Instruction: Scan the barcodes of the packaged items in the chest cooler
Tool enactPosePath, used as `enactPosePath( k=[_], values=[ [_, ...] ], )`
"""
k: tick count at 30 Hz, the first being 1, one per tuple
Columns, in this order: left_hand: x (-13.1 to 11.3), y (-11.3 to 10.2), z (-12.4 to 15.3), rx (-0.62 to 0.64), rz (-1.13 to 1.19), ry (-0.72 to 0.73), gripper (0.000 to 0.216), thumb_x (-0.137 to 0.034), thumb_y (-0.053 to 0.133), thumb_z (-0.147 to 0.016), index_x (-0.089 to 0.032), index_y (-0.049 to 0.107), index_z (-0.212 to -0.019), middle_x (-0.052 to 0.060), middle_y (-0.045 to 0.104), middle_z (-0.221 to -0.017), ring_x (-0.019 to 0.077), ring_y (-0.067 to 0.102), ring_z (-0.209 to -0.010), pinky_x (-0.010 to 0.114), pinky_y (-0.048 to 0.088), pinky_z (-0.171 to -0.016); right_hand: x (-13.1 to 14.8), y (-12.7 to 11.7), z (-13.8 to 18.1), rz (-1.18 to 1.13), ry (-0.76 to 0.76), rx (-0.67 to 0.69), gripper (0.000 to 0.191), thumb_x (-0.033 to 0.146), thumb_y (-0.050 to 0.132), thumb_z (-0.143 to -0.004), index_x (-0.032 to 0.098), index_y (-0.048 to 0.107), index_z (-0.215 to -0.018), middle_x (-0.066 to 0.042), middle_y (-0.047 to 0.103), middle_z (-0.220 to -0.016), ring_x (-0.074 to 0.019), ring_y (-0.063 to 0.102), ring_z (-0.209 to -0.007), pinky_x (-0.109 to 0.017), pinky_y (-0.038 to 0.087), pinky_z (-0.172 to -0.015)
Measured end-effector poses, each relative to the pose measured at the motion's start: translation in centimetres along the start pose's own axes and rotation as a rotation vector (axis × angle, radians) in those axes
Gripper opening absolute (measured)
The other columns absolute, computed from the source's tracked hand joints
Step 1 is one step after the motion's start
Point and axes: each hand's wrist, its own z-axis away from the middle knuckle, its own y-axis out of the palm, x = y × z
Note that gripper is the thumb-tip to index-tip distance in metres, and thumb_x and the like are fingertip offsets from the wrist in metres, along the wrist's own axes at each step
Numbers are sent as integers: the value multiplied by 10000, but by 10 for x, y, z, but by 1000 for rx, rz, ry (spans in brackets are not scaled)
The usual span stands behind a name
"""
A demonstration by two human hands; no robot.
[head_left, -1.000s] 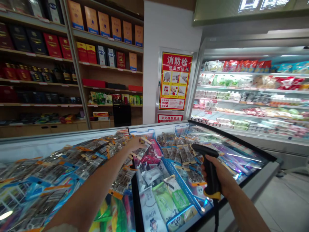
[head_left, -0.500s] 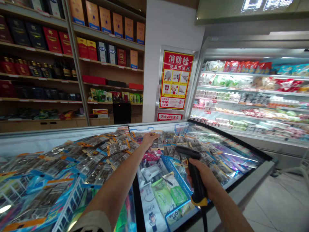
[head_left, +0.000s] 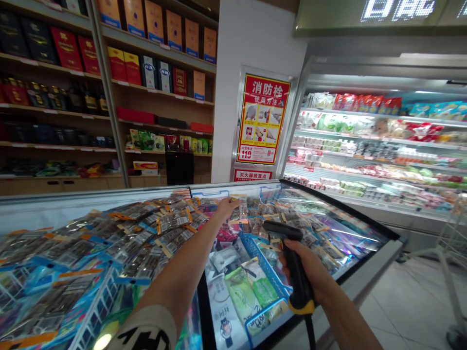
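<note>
Evidently, my left hand (head_left: 226, 208) pinched one packet (head_left: 239, 210) over the freezer (head_left: 375, 270), and my right hand (head_left: 311, 268) was wrapped around the scanner (head_left: 296, 278). Many other packets (head_left: 175, 219) lay heaped nearby; I couldn't tell which were done.

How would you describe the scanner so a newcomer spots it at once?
Find the freezer below the red wall poster. Over it, the right hand grips the scanner. Unlike the flat packets, it is black and gun-shaped, with a yellow band and a cord.
</note>
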Motion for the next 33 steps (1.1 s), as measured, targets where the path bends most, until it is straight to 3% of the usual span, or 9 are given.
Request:
enactPosePath(
  k=[6,17,33],
  values=[
    [8,4,-7,2,-43,22,238,-379,603,-618,-143,574,-614,-8,545,-533,118,478,-524,239,335,-530,11,-5,6,-9,58,-60,205,343,506,-748,146,552,-711,27,515,-448,-76,458,-311,-164,339,-283],
    [17,10,-18,30,-77,46,280,-412,604,-604,-144,596,-685,8,578,-589,126,495,-546,235,342,-524,3,-5,2,86,-3,39,208,355,516,-723,152,533,-683,22,526,-459,-87,455,-322,-184,334,-285],
    [12,7,-15,-17,-217,48,278,-411,565,-644,-140,599,-694,-15,547,-559,119,475,-533,228,308,-502,0,4,0,97,72,27,197,345,487,-739,160,508,-674,30,511,-431,-83,449,-312,-173,323,-284]
  ],
)
